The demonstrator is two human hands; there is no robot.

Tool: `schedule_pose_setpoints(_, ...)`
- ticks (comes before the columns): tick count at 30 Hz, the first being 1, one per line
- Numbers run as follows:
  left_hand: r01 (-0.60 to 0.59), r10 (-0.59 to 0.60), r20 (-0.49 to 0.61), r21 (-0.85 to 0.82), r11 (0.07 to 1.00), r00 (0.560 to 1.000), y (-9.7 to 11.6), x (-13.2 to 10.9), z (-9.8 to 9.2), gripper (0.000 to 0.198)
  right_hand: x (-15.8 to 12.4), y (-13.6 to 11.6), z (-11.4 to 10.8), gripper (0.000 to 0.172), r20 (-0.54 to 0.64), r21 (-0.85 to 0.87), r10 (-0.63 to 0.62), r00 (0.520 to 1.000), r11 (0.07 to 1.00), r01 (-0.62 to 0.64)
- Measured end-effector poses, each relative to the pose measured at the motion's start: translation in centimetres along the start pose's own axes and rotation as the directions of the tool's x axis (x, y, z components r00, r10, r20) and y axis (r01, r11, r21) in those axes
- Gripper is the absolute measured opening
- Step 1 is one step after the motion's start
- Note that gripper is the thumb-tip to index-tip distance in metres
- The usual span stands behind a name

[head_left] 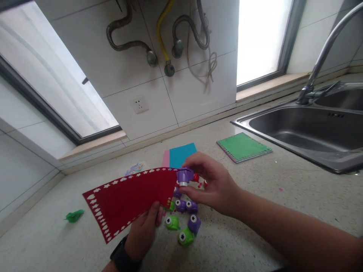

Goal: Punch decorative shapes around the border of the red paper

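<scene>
A red sheet of paper (136, 196), with star and other shapes cut along its edges, is raised above the counter. My left hand (144, 228) pinches its lower edge. At its right end, my right hand (212, 179) grips a purple craft punch (185, 175) between thumb and fingers, and the paper's upper right corner meets the punch. Whether the paper sits in the punch's slot I cannot tell. Beneath lie several more punches, among them a green punch (185, 237) and a purple punch (194, 223), each with a dark shape on a white button.
A stack of green paper (244, 146) with punched edges lies near the steel sink (283, 147). Behind my hands are blue paper (183, 154) and a patch of coloured scraps (136, 169). A crumpled green thing (74, 216) lies at left. A tap (307, 92) stands at the sink.
</scene>
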State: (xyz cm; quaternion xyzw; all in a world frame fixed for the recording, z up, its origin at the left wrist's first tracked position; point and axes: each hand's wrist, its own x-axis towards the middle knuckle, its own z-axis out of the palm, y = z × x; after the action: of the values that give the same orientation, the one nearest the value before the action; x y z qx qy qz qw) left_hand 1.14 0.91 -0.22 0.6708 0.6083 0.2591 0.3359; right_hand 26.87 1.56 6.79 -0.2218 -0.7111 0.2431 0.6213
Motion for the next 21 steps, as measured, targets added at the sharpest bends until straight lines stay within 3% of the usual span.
schedule_pose_setpoints(7,0.009,-0.009,-0.005,0.053,0.999,1.000,-0.3,0.0,-0.1,0.067,0.2,0.2,-0.2,0.039,0.016,-0.076,-0.014,1.000,0.997,0.015)
schedule_pose_setpoints(13,0.020,-0.019,-0.024,0.022,1.000,1.000,-0.5,0.0,0.0,0.063,0.3,0.3,0.1,0.036,0.108,-0.039,0.221,0.969,0.975,-0.218)
schedule_pose_setpoints(15,-0.003,0.003,0.000,-0.025,1.000,1.000,-0.1,-0.1,0.1,0.064,0.3,0.5,0.2,0.034,0.143,-0.018,0.320,0.936,0.947,-0.321)
schedule_pose_setpoints(18,-0.052,0.055,0.035,-0.093,0.994,0.998,0.4,-0.3,0.1,0.064,0.2,1.1,0.4,0.037,0.222,0.048,0.479,0.850,0.865,-0.500)
schedule_pose_setpoints(21,-0.040,0.045,0.035,-0.127,0.991,0.998,0.5,-0.4,0.1,0.064,0.1,2.0,0.6,0.043,0.292,0.156,0.546,0.785,0.783,-0.602)
